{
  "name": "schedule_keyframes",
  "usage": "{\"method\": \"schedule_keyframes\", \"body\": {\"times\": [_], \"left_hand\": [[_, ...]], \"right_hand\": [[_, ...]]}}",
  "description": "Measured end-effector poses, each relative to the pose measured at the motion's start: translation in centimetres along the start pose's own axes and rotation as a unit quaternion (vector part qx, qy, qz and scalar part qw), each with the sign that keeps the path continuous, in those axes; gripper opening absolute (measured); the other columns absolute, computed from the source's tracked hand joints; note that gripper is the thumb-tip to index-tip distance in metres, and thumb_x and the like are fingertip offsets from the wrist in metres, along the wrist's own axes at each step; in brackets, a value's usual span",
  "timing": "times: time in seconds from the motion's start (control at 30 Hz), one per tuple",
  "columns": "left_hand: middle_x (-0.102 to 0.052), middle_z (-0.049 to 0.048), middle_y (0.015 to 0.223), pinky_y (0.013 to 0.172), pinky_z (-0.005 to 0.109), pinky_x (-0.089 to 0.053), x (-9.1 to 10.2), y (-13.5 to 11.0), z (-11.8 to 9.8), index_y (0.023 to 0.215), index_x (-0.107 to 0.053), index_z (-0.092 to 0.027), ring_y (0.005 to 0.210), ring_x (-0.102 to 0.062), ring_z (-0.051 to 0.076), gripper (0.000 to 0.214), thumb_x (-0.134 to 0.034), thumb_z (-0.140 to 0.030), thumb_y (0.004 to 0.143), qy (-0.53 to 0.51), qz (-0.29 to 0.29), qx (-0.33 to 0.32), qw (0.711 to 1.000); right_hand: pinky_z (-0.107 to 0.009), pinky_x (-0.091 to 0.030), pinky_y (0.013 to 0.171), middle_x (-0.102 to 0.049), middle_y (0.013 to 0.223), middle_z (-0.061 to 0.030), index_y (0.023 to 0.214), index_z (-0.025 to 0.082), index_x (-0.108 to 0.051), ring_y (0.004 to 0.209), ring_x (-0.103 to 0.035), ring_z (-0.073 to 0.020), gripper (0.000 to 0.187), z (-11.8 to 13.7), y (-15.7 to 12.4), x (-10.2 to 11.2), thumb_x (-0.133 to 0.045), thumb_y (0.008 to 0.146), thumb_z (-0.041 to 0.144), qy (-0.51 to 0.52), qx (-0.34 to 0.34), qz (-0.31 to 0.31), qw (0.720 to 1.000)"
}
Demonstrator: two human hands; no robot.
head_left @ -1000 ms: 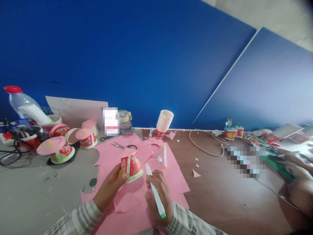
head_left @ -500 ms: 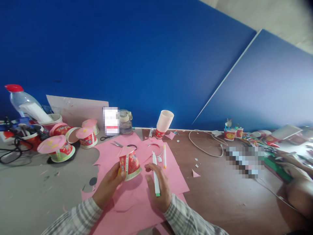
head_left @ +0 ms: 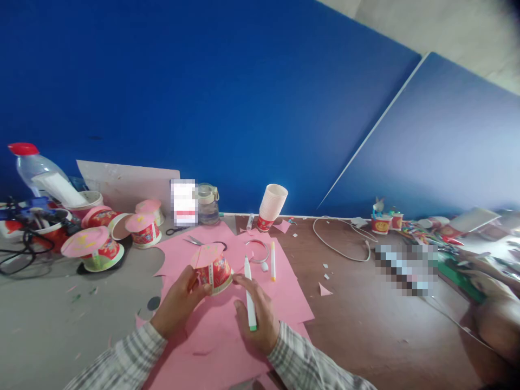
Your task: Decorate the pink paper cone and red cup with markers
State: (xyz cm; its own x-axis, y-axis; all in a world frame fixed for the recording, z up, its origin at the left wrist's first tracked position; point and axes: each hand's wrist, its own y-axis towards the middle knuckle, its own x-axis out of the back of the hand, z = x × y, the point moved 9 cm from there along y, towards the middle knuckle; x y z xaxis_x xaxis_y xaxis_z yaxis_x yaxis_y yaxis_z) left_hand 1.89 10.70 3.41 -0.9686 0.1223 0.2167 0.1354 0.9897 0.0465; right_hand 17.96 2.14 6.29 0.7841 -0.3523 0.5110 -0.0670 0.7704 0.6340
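Over the pink sheet the left hand pinches the cup by its wall. It looks light, thin and easily crushed. The right hand clasps a marker just beside it.

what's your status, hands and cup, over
Left hand gripping tilted red printed paper cup with pink paper top. Right hand holding white marker with green end. Slim yellow-white pen lies beyond, on pink paper sheet.

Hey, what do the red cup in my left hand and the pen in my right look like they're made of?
The red cup looks like printed paper, matte, judging by its rolled pale rim; its pink top seems paper too. The pen looks like smooth white plastic with a green end.
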Motion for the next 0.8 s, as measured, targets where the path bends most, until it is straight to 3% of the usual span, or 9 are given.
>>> {"method": "schedule_keyframes", "body": {"times": [0.17, 0.27, 0.4, 0.53, 0.67, 0.8], "left_hand": [[-0.067, 0.0032, 0.09, 0.072, 0.04, -0.051, 0.6, 0.6, 0.3, 0.092, -0.058, -0.025, 0.084, -0.06, 0.025, 0.034, -0.056, -0.038, 0.061, 0.143, -0.033, -0.084, 0.986], [-0.065, 0.0029, 0.087, 0.07, 0.04, -0.052, 0.6, 0.8, 1.3, 0.093, -0.057, -0.027, 0.082, -0.06, 0.025, 0.034, -0.056, -0.034, 0.06, 0.171, -0.031, -0.091, 0.981], [-0.062, 0.0034, 0.092, 0.071, 0.039, -0.051, 0.8, 0.7, 2.1, 0.106, -0.048, -0.026, 0.086, -0.059, 0.024, 0.049, -0.056, -0.032, 0.057, 0.175, -0.027, -0.09, 0.98], [-0.061, 0.0018, 0.083, 0.069, 0.037, -0.05, 0.7, -0.3, 1.4, 0.101, -0.049, -0.026, 0.078, -0.059, 0.022, 0.04, -0.047, -0.029, 0.061, 0.183, -0.03, -0.101, 0.977], [-0.061, -0.0012, 0.072, 0.06, 0.033, -0.051, 0.1, -1.8, 0.2, 0.087, -0.051, -0.027, 0.068, -0.059, 0.02, 0.03, -0.041, -0.022, 0.059, 0.199, -0.02, -0.103, 0.974], [-0.061, -0.0027, 0.067, 0.059, 0.031, -0.051, -0.9, -2.8, -0.7, 0.077, -0.053, -0.028, 0.065, -0.059, 0.019, 0.025, -0.039, -0.018, 0.06, 0.191, 0.015, -0.115, 0.975]], "right_hand": [[-0.033, -0.06, 0.088, -0.066, 0.112, -0.0045, 0.128, 0.026, -0.043, 0.102, -0.064, -0.021, 0.052, -0.6, -0.2, -0.9, -0.055, 0.08, 0.011, -0.002, -0.013, 0.03, 0.999], [-0.035, -0.06, 0.087, -0.067, 0.107, -0.0045, 0.124, 0.026, -0.046, 0.099, -0.065, -0.0215, 0.047, -1.1, -0.3, -0.7, -0.054, 0.08, 0.012, 0.004, -0.034, 0.019, 0.999], [-0.043, -0.057, 0.087, -0.068, 0.097, -0.0031, 0.119, 0.027, -0.049, 0.089, -0.066, -0.0214, 0.039, -1.0, -0.3, 1.4, -0.051, 0.082, 0.015, 0.016, -0.038, -0.072, 0.997], [-0.049, -0.052, 0.088, -0.066, 0.08, -0.0002, 0.117, 0.027, -0.049, 0.069, -0.065, -0.0192, 0.032, 0.9, -0.6, 3.6, -0.05, 0.085, 0.023, 0.048, 0.02, -0.144, 0.988], [-0.044, -0.053, 0.075, -0.065, 0.074, 0.0, 0.117, 0.027, -0.051, 0.059, -0.061, -0.0176, 0.03, 3.1, -0.9, 3.7, -0.042, 0.09, 0.039, 0.094, 0.086, -0.11, 0.986], [-0.039, -0.051, 0.066, -0.065, 0.07, -0.0008, 0.118, 0.025, -0.054, 0.053, -0.058, -0.0162, 0.039, 3.6, -1.0, 2.9, -0.034, 0.092, 0.047, 0.143, 0.11, -0.062, 0.982]]}}
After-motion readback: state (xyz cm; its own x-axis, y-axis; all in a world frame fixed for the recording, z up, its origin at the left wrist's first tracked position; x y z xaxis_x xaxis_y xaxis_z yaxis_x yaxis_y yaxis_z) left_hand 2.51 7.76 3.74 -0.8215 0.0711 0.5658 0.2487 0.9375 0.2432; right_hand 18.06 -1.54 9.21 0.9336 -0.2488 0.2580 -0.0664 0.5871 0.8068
